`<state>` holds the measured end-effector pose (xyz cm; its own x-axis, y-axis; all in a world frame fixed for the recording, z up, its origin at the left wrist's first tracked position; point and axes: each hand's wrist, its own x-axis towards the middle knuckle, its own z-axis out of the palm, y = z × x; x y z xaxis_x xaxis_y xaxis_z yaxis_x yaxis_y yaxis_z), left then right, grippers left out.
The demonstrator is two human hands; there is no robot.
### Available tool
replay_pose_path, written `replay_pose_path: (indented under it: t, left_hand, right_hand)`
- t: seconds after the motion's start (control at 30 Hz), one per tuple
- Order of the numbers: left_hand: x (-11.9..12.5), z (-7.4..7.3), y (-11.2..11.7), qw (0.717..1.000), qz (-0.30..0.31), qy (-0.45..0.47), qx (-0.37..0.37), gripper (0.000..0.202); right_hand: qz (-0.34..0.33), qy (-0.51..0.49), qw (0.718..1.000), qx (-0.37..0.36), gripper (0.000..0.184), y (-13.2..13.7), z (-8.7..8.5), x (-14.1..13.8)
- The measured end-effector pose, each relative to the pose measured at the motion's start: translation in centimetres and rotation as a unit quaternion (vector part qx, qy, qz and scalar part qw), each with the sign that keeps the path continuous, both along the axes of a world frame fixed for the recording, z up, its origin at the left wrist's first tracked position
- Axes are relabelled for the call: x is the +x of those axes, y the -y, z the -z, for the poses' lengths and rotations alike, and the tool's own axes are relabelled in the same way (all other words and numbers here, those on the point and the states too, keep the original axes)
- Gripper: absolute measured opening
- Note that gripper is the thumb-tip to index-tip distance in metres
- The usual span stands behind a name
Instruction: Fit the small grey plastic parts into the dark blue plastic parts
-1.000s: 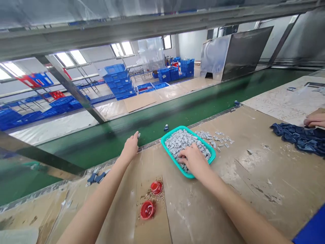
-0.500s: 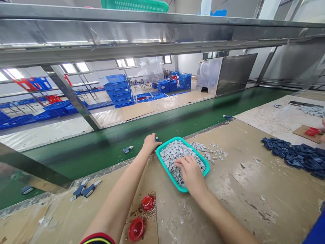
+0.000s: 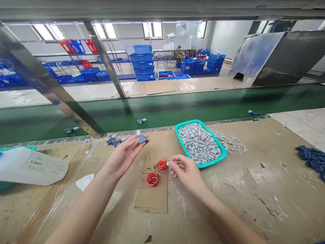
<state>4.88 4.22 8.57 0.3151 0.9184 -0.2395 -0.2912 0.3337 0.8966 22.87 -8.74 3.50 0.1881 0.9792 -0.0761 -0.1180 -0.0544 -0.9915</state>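
Observation:
My left hand (image 3: 127, 154) is turned palm up and holds a small dark-blue part with a whitish tip (image 3: 142, 138) at its fingertips. Between thumb and forefinger my right hand (image 3: 186, 169) pinches a small light-grey plastic piece (image 3: 168, 163). That piece is beside a red cup (image 3: 162, 165) with liquid in it. A second red cup (image 3: 152, 179), also holding liquid, stands just in front, on a wet-spotted cardboard piece (image 3: 151, 200). Right of my right hand is a turquoise basket (image 3: 224, 156) full of similar light-grey pieces (image 3: 199, 142).
Behind the bench runs a green conveyor belt (image 3: 167, 110) carrying a few blue parts (image 3: 141, 121). More blue parts (image 3: 114, 140) lie at the bench's back edge. A white plastic bottle (image 3: 35, 166) lies at left. Loose grey pieces (image 3: 237, 145) and a dark-blue pile (image 3: 311, 159) are rightward.
My left hand has come back from the belt, palm now up with the blue part. My right hand has left the basket with a grey piece, toward the red cups. The view has shifted left.

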Motion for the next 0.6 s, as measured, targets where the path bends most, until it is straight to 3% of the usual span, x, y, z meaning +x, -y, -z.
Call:
replay_pose_path:
  t: [0.2, 0.33, 0.6]
  left_hand:
    - [-2.8, 2.2, 3.6, 0.991, -0.13, -0.002, 0.01, 0.022]
    - [-2.7, 3.6, 4.6, 0.992, -0.113, 0.003, 0.049, 0.03]
    - [-1.8, 4.3, 5.6, 0.993, -0.075, -0.032, 0.09, 0.03]
  right_hand:
    - [0.035, -0.015, 0.998, -0.051, 0.037, -1.1, 1.3, -0.8]
    - [0.039, 0.004, 0.997, -0.059, 0.037, -1.3, 1.4, -1.1]
    - [0.035, 0.043, 0.995, -0.083, 0.038, -1.2, 1.8, -1.2]
